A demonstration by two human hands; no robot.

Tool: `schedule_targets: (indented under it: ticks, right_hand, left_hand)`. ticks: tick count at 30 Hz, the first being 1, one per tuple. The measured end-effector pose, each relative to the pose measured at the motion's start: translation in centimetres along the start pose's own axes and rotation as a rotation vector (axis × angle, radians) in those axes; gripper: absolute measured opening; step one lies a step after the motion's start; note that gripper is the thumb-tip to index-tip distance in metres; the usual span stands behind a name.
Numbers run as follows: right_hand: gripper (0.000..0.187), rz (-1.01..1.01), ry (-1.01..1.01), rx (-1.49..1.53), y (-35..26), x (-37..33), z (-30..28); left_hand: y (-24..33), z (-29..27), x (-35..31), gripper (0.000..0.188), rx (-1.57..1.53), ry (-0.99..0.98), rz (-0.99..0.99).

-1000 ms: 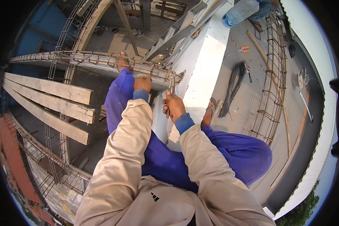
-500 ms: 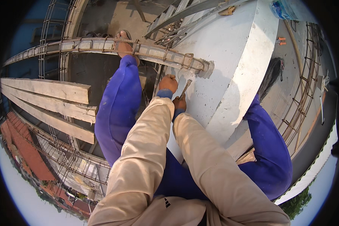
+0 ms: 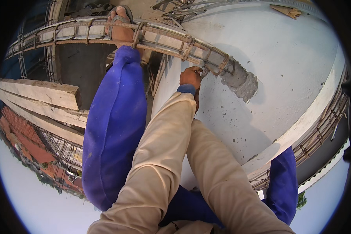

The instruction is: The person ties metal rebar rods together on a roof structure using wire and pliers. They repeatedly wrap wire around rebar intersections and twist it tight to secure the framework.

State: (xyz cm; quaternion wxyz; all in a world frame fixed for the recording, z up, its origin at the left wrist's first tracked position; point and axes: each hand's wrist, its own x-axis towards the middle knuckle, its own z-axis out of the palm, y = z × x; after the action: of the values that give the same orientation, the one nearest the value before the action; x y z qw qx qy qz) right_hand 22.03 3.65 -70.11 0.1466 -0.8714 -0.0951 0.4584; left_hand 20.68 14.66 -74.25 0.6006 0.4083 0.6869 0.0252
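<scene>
My left hand is closed by the underside of a rusty rebar cage, close to where it meets the white concrete slab. Whatever its fingers grip is hidden. Behind the left wrist, my right hand is mostly covered by the left hand and sleeve. The metal head of a slim hand tool, apparently pincers, shows beside my left fingers, against the bars. Rough grey mortar surrounds the cage's end.
My sandalled foot rests on the cage over a drop. Rough wooden planks jut in from the left. A pale raised edge and more rebar run along the right. A brown scrap lies at the far end.
My view has shifted closer to the cage's end. Both hands have come up to the bars, and the tool, held clear of them before, now has its head at the cage.
</scene>
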Motion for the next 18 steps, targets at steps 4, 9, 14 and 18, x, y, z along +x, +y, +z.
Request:
schedule_targets:
  ticks: [4,9,14,18]
  right_hand:
    - [0.039,0.225,-0.163,0.43,1.1,0.5,0.3]
    - [0.036,0.231,-0.2,0.517,2.9,-0.8,1.3]
    - [0.033,-0.204,0.067,-0.265,3.1,-0.1,1.3]
    - [0.028,0.185,-0.09,0.068,1.4,1.9,1.0]
  left_hand:
    - [-0.2,0.6,-0.6,0.027,-0.039,0.065,0.016]
    - [-0.9,1.4,-0.1,0.025,-0.05,0.085,-0.021]
    - [-1.8,1.5,-0.5,0.026,-0.129,0.142,0.1]
    - [-1.9,0.0,0.3,0.038,-0.18,-0.051,-0.044]
